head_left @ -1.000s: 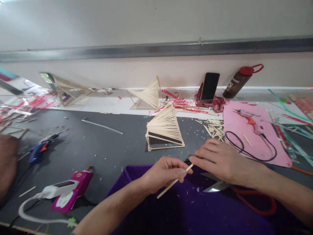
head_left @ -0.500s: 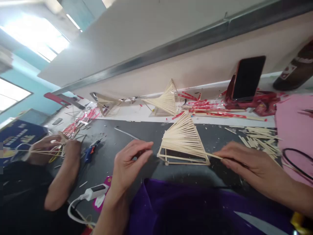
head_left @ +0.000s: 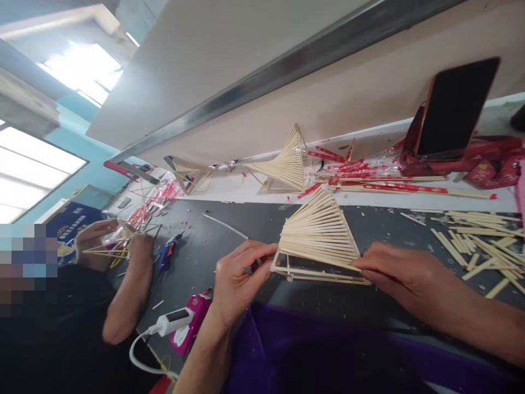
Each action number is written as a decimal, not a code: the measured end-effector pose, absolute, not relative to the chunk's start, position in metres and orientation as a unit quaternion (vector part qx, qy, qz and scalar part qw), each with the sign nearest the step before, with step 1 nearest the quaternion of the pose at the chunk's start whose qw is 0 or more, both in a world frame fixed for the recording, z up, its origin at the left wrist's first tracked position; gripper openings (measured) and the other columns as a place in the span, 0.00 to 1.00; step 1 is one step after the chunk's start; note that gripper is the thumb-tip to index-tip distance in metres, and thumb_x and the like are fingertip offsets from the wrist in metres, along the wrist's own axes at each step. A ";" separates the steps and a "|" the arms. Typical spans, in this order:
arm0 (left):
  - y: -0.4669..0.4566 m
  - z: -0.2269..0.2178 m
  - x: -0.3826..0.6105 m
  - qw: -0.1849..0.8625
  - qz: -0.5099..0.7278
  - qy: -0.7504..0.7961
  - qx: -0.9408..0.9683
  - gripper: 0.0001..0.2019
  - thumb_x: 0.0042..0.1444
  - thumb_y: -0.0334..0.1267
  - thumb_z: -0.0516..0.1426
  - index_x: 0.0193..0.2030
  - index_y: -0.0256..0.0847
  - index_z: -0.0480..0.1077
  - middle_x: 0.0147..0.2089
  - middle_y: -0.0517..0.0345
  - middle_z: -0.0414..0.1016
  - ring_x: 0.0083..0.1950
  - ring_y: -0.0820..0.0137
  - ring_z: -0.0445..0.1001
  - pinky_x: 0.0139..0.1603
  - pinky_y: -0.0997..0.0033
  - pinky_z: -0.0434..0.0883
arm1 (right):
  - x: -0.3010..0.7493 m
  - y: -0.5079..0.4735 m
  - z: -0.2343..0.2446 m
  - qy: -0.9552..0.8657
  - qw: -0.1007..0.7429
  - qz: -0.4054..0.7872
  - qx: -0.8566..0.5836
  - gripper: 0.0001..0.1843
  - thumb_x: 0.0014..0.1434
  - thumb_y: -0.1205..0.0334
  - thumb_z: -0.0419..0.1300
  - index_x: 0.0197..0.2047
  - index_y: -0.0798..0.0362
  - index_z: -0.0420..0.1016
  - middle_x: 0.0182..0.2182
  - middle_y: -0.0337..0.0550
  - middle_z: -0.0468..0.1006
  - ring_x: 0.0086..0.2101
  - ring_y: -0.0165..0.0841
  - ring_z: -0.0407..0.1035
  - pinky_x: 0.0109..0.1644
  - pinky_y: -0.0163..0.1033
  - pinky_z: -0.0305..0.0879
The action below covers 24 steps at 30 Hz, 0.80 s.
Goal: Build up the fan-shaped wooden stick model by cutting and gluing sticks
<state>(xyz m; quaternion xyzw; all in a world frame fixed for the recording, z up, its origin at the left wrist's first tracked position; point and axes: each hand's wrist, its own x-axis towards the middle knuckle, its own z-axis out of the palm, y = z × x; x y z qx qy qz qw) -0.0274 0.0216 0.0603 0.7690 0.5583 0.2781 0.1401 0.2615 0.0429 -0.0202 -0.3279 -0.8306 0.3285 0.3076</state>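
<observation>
In front of me on the dark mat stands a stick model [head_left: 318,238], a sloping fan of pale wooden sticks over a thin open frame. My left hand [head_left: 244,279] pinches the left side of the model near its lower corner, thumb below and fingers above. At the opposite side, my right hand [head_left: 400,276] is closed in a pinch on the end of a wooden stick [head_left: 348,263] along the fan's lower edge. My fingers hide that stick's tip, so I cannot tell whether it is fixed to the model.
Loose sticks [head_left: 488,241] lie on the right. Behind stand another stick model [head_left: 287,164], red wrappers [head_left: 348,169] and a propped phone [head_left: 457,109]. Leftward are a blue glue gun [head_left: 167,253], a white plugged-in device [head_left: 174,322] and a co-worker's hands [head_left: 96,235] with sticks.
My left hand has come to the model's left side and taken hold of it. My right hand has moved in against the right corner with the stick. The view has shifted.
</observation>
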 end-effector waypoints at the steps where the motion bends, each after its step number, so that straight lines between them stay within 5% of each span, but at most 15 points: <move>1: 0.022 0.060 -0.027 0.140 0.278 0.559 0.769 0.10 0.53 0.31 0.60 0.42 0.43 0.75 0.36 0.57 0.77 0.33 0.74 0.72 0.31 0.76 0.68 | 0.261 0.043 -0.021 -0.830 0.310 0.332 -0.325 0.10 0.65 0.62 0.49 0.41 0.49 0.72 0.31 0.41 0.72 0.31 0.30 0.68 0.32 0.35 0.60; 24: 0.024 0.059 -0.022 0.126 0.310 0.536 0.775 0.06 0.53 0.31 0.60 0.38 0.43 0.76 0.32 0.57 0.78 0.32 0.73 0.75 0.32 0.76 0.71 | 0.256 0.044 -0.026 -0.844 0.289 0.329 -0.309 0.12 0.66 0.63 0.47 0.44 0.51 0.72 0.33 0.42 0.72 0.32 0.31 0.67 0.34 0.35 0.59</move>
